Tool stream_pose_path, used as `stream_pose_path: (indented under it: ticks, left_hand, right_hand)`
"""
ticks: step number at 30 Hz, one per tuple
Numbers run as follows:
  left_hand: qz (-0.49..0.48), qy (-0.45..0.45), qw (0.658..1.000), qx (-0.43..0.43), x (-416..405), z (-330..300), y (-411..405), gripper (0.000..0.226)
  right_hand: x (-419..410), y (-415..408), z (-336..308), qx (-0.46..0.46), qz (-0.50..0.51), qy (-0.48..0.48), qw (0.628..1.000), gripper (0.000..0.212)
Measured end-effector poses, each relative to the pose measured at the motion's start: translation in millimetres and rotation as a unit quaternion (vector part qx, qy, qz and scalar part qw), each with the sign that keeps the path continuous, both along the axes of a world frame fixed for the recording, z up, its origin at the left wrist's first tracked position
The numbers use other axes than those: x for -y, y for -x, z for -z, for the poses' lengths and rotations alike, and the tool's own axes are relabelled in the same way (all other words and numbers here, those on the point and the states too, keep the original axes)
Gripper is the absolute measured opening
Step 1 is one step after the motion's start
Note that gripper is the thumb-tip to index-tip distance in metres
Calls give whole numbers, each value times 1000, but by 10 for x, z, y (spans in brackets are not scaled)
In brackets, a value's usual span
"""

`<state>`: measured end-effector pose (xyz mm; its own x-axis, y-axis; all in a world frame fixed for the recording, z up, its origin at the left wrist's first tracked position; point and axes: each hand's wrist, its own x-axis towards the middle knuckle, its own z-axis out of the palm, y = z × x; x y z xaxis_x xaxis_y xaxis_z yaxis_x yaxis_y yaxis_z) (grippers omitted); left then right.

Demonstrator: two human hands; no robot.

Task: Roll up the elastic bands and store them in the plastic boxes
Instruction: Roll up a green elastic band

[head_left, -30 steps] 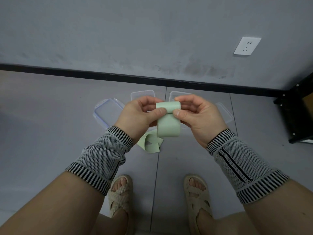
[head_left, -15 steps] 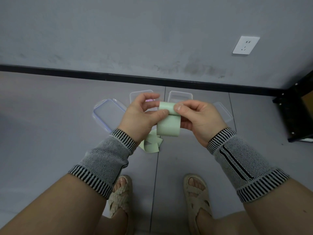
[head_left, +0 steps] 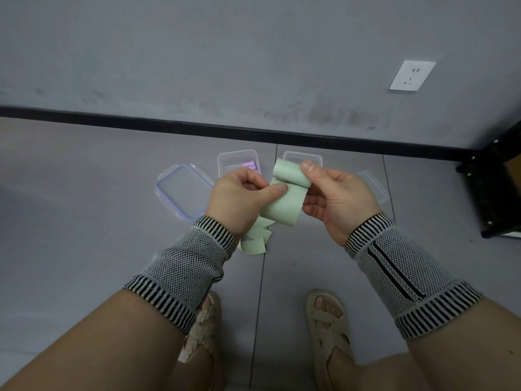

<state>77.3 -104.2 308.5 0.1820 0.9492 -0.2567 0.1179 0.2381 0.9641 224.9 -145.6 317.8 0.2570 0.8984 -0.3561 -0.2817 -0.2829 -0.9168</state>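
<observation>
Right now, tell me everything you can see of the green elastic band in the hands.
The green elastic band is a pale mint, flat, smooth strip, rubbery by its look. Its top end curls into a loose, partly formed roll. The right hand holds that roll, thumb on top; the left hand pinches the strip just below. The rest hangs down and piles in loose folds on the grey floor.

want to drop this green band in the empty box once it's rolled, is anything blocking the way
Nothing visible does. Both hands hold the green band in the air, just in front of the clear box. That box has no lid on, though the hands hide most of it.
</observation>
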Motion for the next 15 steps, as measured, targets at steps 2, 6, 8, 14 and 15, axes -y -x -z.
stream_pose_path:
  ticks: [2, 6, 8, 14, 15]
  left_hand:
    - [-2, 0, 1000, -11, -8, -2, 6, 31]
    - [-2, 10, 1000, -14, -6, 2, 10, 28]
    - [2, 8, 1000, -18, -4, 2, 10, 25]
    - [17, 12, 1000, -17, 9, -24, 9, 21]
    - [17, 11, 1000, -17, 14, -31, 8, 21]
  right_hand:
    - [4, 6, 3, 2, -1, 3, 1000, 32]
    - [10, 10, -4, -2, -2, 7, 1000, 31]
    - [11, 8, -15, -3, -3, 9, 1000, 29]
    - [10, 6, -15, -1, -3, 10, 1000, 30]
    - [9, 5, -12, 3, -2, 11, 1000, 31]
